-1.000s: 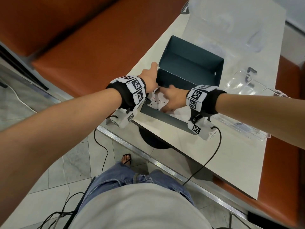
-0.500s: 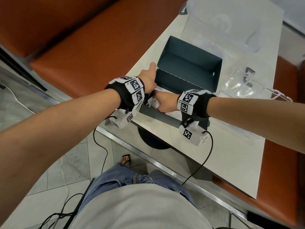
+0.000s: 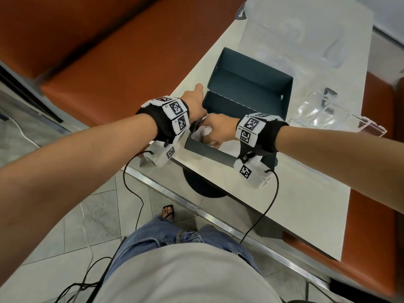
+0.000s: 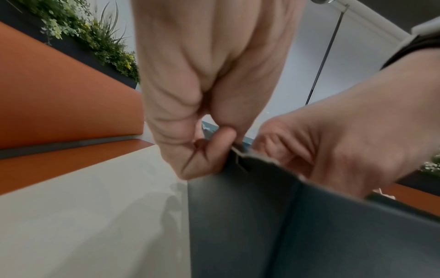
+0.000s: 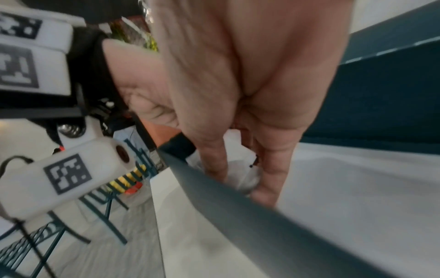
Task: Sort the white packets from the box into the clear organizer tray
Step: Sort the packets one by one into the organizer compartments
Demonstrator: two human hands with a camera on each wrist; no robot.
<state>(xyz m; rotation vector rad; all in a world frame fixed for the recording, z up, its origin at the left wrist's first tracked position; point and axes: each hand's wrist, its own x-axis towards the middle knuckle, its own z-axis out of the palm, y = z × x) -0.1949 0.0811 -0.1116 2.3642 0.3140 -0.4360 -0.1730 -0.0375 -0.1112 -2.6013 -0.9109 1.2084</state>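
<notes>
A dark teal box (image 3: 247, 90) stands open on the pale table, its lid flap raised at the far side. My left hand (image 3: 195, 102) grips the box's left wall near the front corner; the left wrist view has the left hand (image 4: 221, 143) pinching that wall's top edge between thumb and fingers. Reaching down into the box's near left corner, my right hand (image 3: 215, 130) pinches a white packet (image 5: 240, 175) between thumb and fingers (image 5: 271, 169). More white packets (image 3: 204, 130) show under it. The clear organizer tray (image 3: 328, 114) sits to the right of the box.
A clear plastic sheet or lid (image 3: 306, 29) lies on the table beyond the box. Orange bench seats (image 3: 109, 51) flank the narrow table (image 3: 295, 204) on both sides. Cables hang from both wrist units toward my lap.
My right hand has slid left inside the box, from its middle to the near left corner, and dipped lower onto the packets. The left hand has kept its hold on the box wall.
</notes>
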